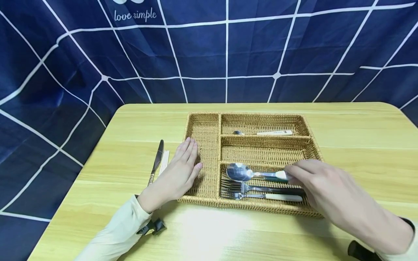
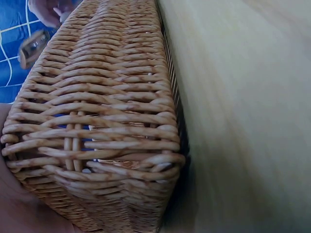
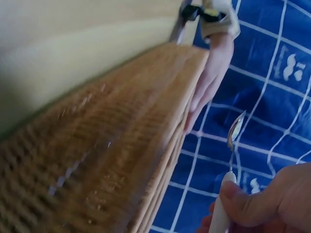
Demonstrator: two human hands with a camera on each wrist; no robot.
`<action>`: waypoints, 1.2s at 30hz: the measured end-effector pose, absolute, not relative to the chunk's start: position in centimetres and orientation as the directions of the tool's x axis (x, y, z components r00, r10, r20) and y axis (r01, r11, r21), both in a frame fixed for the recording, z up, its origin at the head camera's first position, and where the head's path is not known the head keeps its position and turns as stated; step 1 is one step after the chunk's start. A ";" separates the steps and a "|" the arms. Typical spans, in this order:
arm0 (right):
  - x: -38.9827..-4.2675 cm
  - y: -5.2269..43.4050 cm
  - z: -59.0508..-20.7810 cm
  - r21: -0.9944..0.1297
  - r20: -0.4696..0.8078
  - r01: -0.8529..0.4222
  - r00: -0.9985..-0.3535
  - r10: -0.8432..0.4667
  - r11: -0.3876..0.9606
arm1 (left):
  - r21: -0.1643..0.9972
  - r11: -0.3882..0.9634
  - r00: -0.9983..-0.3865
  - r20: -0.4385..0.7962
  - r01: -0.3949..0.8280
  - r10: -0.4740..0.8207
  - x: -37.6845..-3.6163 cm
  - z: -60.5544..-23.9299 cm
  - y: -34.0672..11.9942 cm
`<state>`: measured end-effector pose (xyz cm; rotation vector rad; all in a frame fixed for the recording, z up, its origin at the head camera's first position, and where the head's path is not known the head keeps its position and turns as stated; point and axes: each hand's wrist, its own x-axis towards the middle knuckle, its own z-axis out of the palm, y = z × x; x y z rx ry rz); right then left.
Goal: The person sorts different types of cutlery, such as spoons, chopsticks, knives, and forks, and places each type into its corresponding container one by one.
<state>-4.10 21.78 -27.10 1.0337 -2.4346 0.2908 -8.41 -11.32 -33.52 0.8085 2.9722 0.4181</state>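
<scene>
My right hand (image 1: 330, 188) pinches the white handle of a metal spoon (image 1: 239, 172) above the front right compartment of a wicker cutlery tray (image 1: 202, 159). In the right wrist view, thumb and fingers close round that spoon's handle (image 3: 221, 213). Beneath it a fork with a dark handle (image 1: 281, 190) and a fork with a cream handle (image 1: 283, 197) lie in the compartment. A green handle (image 1: 272, 179) shows partly behind the spoon. My left hand (image 1: 177, 174), fingers straight and together, rests on the tray's left rim.
A small spoon with a white handle (image 1: 274, 133) lies in the back right compartment. Left of the tray, a knife (image 1: 158, 159) and pale chopsticks (image 1: 164, 161) lie on the wooden table (image 1: 137, 127). A blue gridded cloth (image 1: 202, 47) hangs behind.
</scene>
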 end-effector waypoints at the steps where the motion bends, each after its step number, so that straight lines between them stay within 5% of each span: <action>1: -4.5 21.9 -27.2 -0.008 0.509 -0.725 -0.596 -0.621 0.689 | 0.266 0.829 -0.864 0.037 0.492 0.501 -8.4 -33.5 -11.3; 36: -14.8 21.6 -25.7 -0.075 0.326 -0.684 -0.704 -0.631 0.725 | 0.284 0.829 -0.868 0.029 0.482 0.495 -8.6 -33.3 -11.2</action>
